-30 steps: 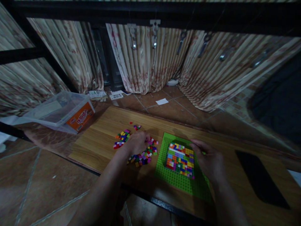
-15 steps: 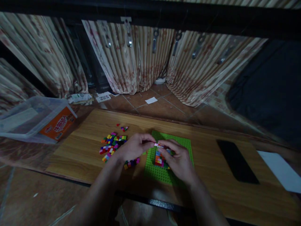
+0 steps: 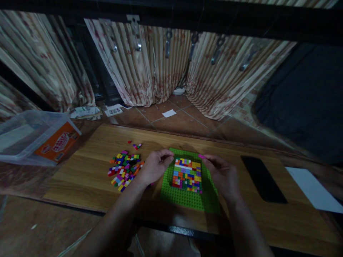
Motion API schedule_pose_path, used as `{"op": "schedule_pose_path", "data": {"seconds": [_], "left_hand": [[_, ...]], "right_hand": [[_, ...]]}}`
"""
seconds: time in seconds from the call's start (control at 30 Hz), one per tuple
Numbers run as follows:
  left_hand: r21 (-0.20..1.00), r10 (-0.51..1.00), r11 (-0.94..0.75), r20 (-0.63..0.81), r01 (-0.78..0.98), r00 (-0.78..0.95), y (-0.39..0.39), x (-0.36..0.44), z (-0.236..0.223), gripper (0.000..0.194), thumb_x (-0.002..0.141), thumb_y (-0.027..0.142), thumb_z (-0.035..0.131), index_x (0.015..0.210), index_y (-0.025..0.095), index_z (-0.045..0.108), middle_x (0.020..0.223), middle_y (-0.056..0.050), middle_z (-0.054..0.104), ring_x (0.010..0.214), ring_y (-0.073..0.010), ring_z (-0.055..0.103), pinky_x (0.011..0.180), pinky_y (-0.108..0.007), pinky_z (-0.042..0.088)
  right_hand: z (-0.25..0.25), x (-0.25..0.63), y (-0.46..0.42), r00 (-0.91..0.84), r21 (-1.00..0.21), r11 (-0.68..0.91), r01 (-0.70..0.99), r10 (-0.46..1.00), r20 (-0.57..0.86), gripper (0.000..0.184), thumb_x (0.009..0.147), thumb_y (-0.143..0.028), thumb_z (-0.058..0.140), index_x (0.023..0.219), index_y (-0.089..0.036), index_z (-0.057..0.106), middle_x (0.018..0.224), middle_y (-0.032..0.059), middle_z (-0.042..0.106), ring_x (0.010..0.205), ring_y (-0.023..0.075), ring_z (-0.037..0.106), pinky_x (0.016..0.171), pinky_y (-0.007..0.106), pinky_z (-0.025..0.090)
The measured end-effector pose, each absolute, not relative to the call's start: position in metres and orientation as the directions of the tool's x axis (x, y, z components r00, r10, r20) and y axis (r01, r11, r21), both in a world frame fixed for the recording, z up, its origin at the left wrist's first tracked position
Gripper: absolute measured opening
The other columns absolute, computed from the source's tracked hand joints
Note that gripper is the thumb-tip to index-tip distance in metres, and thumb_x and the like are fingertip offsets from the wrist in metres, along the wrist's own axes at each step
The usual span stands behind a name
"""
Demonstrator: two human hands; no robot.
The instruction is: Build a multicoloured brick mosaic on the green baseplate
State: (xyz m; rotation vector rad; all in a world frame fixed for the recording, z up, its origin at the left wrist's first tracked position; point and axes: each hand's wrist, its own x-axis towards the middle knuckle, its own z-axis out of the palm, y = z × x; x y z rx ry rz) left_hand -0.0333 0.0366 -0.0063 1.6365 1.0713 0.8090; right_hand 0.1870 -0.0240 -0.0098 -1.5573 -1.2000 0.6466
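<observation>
My right hand [image 3: 223, 175] pinches a small pink toy brick [image 3: 201, 156] above the right side of a green studded baseplate [image 3: 184, 201]. Over the plate's far left corner is my left hand [image 3: 157, 166], its thumb and forefinger nearly together. Whatever may be between those fingertips is too small to make out. Between the hands, a block of many-coloured bricks [image 3: 187, 175] sits on the plate, with studs bare around it. Left of my left hand lies a loose pile of coloured bricks [image 3: 124, 169], partly covered by the hand and forearm.
A few bricks [image 3: 137, 146] lie apart behind the pile on the wooden table [image 3: 88, 171]. To the right are a black flat slab [image 3: 264, 179] and a white sheet [image 3: 313, 187]. A clear plastic bin [image 3: 34, 137] with an orange label stands at the left. Striped curtains [image 3: 160, 67] hang behind.
My hands were together over the brick block at a small light-coloured piece. They have moved apart, uncovering the block, and the pink brick shows in my right fingers.
</observation>
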Motion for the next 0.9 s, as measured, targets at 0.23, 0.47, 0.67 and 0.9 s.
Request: {"op": "schedule_pose_path", "data": {"seconds": [0.23,0.47,0.67,0.9], "left_hand": [[0.91,0.937,-0.165,0.025,0.381,0.348,0.035,-0.028,-0.014,0.022,0.083,0.03,0.054,0.092,0.016,0.068,0.071,0.0,0.063,0.061,-0.0115,0.054,0.058,-0.022,0.041],[0.892,0.935,-0.151,-0.011,0.425,0.355,0.031,-0.024,-0.014,0.029,0.082,0.029,0.056,0.106,0.017,0.068,0.072,0.0,0.064,0.059,-0.0116,0.052,0.056,-0.022,0.041],[0.883,0.926,-0.164,-0.016,0.439,0.378,0.03,-0.023,-0.016,0.034,0.082,0.029,0.057,0.113,0.018,0.066,0.078,-0.002,0.069,0.062,-0.013,0.056,0.06,-0.023,0.045],[0.858,0.926,-0.165,-0.034,0.487,0.375,0.029,-0.023,-0.013,0.034,0.083,0.029,0.056,0.113,0.019,0.066,0.082,-0.002,0.07,0.064,-0.0136,0.058,0.061,-0.024,0.046]], "right_hand": [[-0.009,0.188,-0.025,0.185,-0.804,0.037,0.593,0.966,0.181,0.025,0.083,-0.04,0.055,0.088,-0.022,0.072,0.092,0.0054,0.072,0.082,0.0207,0.065,0.076,0.034,0.05],[-0.011,0.188,-0.021,0.189,-0.766,0.004,0.642,0.968,0.163,0.021,0.083,-0.037,0.055,0.086,-0.023,0.071,0.093,0.0038,0.069,0.086,0.0195,0.064,0.081,0.033,0.047],[-0.013,0.184,-0.018,0.147,-0.732,0.013,0.681,0.977,0.154,0.019,0.085,-0.033,0.054,0.087,-0.022,0.07,0.093,0.0041,0.068,0.089,0.0197,0.062,0.084,0.034,0.045],[-0.011,0.184,-0.017,0.093,-0.7,0.062,0.711,0.979,0.181,0.018,0.086,-0.028,0.053,0.085,-0.022,0.07,0.089,0.0033,0.068,0.085,0.0184,0.062,0.08,0.031,0.045]]}}
